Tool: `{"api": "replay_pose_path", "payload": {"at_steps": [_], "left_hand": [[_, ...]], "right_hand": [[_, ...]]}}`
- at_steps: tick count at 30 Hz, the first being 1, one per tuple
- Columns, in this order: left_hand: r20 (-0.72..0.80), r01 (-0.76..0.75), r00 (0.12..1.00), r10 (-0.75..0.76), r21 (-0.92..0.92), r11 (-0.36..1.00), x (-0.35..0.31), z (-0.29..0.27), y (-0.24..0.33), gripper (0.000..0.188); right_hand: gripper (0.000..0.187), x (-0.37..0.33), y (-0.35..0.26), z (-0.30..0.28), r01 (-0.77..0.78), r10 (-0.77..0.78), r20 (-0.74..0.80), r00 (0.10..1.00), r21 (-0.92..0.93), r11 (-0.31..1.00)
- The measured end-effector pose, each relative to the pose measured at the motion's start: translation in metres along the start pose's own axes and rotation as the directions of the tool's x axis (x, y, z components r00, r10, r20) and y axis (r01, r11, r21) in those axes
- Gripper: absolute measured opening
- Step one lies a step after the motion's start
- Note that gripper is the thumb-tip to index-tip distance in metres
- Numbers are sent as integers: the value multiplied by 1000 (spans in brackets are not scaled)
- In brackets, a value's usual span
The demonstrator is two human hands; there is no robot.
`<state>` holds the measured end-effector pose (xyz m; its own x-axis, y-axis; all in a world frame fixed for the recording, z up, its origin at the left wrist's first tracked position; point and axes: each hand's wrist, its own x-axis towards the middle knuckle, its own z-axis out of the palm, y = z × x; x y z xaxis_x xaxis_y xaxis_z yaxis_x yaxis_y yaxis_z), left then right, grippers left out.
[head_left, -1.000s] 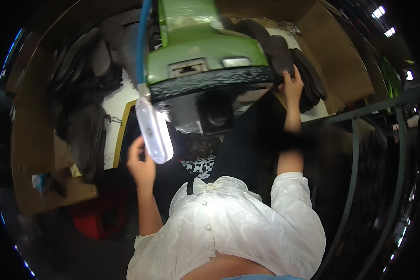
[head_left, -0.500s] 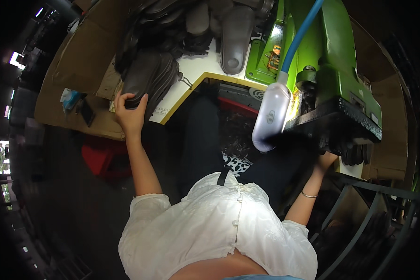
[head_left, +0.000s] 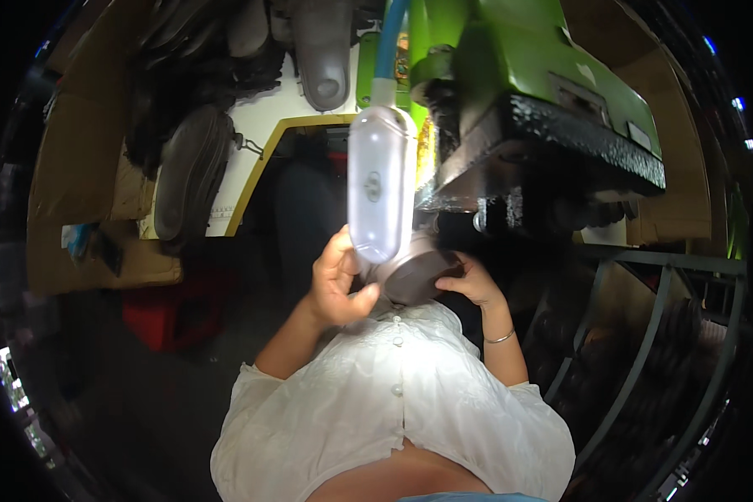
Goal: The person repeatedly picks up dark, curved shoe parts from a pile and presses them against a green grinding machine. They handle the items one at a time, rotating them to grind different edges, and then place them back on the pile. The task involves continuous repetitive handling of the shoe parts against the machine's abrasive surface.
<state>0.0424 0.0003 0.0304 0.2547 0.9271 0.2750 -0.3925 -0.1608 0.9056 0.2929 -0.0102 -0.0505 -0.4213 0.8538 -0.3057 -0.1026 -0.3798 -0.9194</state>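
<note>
A dark shoe sole [head_left: 425, 278] is held low in front of my shirt, under the lamp's light. My right hand [head_left: 477, 284] grips its right end, thumb on top. At the other end my left hand [head_left: 336, 283] curls round the sole's edge, thumb apart from the fingers; the lamp [head_left: 382, 188] partly hides this grip. The lamp is a pale rounded casing on a blue tube [head_left: 390, 46]. Beyond it stands the green machine [head_left: 519, 63] with its black lower plate [head_left: 552, 159]. A stack of dark soles [head_left: 194, 167] lies at the table's left.
More dark soles [head_left: 205, 79] are heaped on the white, yellow-edged tabletop [head_left: 263, 113] at the far left. Cardboard [head_left: 84, 159] flanks the table. A red stool-like object [head_left: 163, 314] is low on the left. A metal rack [head_left: 644, 335] stands at my right.
My left hand has left the sole stack and come to the middle. My right hand has come from beneath the machine to meet it at a sole. The view has shifted right.
</note>
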Motion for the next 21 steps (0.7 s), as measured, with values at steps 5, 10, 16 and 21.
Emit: {"api": "replay_pose_path", "payload": {"at_steps": [5,10,16,21], "left_hand": [[82,81,994,-70,-141,987,-7,34,-47,58],[112,266,930,-350,454,851,49,58,-21,51],[5,496,857,-515,256,829,65,42,-1,32],[66,481,875,-479,-22,876,46,40,-4,33]], "right_hand": [[21,-8,10,11,-17,2,-55,998,-266,964],[30,-3,15,50,-12,33,-116,993,178,984],[41,-2,3,61,180,-183,15,983,-271,946],[45,-38,-28,-6,-88,166,156,974,-415,906]]}}
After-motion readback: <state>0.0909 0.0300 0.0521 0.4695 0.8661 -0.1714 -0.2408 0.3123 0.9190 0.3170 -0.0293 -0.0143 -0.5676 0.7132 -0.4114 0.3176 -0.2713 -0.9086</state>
